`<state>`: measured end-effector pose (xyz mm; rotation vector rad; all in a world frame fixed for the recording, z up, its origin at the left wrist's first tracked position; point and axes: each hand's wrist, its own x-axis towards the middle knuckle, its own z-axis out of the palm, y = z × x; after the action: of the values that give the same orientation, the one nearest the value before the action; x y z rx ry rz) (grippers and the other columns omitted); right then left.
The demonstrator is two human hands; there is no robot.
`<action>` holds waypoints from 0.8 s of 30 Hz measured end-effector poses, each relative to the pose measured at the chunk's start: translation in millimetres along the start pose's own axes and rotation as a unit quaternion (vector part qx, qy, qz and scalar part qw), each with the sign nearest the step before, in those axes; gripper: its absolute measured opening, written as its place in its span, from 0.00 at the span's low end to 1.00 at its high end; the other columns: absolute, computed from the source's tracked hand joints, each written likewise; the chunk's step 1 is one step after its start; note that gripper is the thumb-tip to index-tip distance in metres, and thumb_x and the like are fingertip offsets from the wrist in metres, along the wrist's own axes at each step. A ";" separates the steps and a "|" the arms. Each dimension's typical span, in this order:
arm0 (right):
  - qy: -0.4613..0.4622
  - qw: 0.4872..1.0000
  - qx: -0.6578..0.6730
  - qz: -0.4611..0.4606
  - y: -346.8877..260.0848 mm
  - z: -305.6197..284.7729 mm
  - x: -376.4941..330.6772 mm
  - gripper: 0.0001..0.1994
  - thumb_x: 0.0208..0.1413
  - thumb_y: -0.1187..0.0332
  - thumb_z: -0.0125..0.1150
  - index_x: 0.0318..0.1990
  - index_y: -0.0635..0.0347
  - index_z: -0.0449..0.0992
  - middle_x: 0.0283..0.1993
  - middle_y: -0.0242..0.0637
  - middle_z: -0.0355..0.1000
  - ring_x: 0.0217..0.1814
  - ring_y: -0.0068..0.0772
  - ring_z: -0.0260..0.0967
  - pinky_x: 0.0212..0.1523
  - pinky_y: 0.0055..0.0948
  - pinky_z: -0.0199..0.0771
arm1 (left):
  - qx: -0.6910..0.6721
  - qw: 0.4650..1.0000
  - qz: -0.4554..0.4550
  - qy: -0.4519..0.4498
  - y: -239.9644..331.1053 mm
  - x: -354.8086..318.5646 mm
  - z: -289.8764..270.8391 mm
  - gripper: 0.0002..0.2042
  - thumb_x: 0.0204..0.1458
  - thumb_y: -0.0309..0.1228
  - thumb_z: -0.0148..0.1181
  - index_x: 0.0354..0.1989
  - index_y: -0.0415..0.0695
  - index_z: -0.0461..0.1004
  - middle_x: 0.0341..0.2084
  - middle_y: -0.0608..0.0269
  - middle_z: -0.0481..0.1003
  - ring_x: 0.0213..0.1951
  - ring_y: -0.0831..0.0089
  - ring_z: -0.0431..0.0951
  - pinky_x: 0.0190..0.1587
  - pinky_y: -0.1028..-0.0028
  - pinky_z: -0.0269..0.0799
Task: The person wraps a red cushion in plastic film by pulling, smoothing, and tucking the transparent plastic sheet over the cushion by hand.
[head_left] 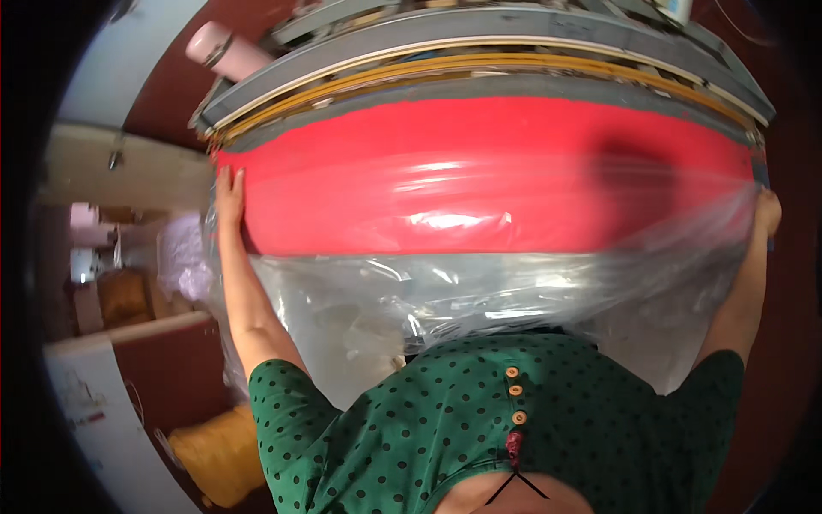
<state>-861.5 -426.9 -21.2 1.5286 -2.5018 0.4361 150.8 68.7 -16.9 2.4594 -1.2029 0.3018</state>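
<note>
A wide piece of red fabric (pixel 342 180) stretches across the work surface in front of me. Clear plastic sheet (pixel 479 287) lies over its front part and hangs in creases toward my body. At the fabric's left edge, my left hand (pixel 229 199) rests with its fingers stretched out and apart, beside the sheet's left edge. My right hand (pixel 769 212) is closed at the far right, gripping the plastic, which is pulled up in folds toward it. The fingertips of that hand are partly hidden.
Behind the fabric runs a long grey metal beam (pixel 514 24) with orange strips (pixel 479 64) along it. A pink cylindrical bottle (pixel 224 51) stands at the back left. An orange-brown bundle (pixel 221 454) and a pale purple plastic bag (pixel 184 257) are on the left.
</note>
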 end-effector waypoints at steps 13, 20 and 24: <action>0.092 0.979 0.182 0.008 -26.3 -12.3 -35.2 0.16 0.41 0.49 0.58 0.32 0.48 0.77 0.34 0.37 0.73 0.38 0.42 0.71 0.38 0.34 0.68 | -0.501 0.768 0.128 -0.379 552.0 -104.6 12.2 0.08 0.49 0.28 0.54 0.34 0.38 0.73 0.29 0.67 0.73 0.33 0.82 0.70 0.37 0.83 0.65; 0.067 0.973 0.221 0.025 -30.2 -23.9 -46.9 0.16 0.45 0.51 0.56 0.35 0.50 0.76 0.36 0.39 0.73 0.40 0.43 0.70 0.39 0.36 0.69 | -0.413 0.737 0.329 -0.422 743.4 -191.5 84.7 0.15 0.43 0.40 0.59 0.27 0.38 0.73 0.20 0.55 0.73 0.24 0.66 0.72 0.30 0.71 0.68; 0.077 0.975 0.205 0.027 -30.1 -27.0 -49.2 0.16 0.45 0.51 0.55 0.34 0.50 0.77 0.36 0.39 0.73 0.40 0.43 0.70 0.39 0.37 0.69 | -0.304 0.807 0.436 -0.259 773.3 -201.9 89.0 0.10 0.45 0.34 0.55 0.27 0.38 0.71 0.21 0.54 0.73 0.22 0.61 0.73 0.29 0.69 0.69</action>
<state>-812.3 -389.5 -5.8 1.4848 -2.4382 1.0942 -582.9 -258.3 20.9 1.3237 -2.1902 -0.5038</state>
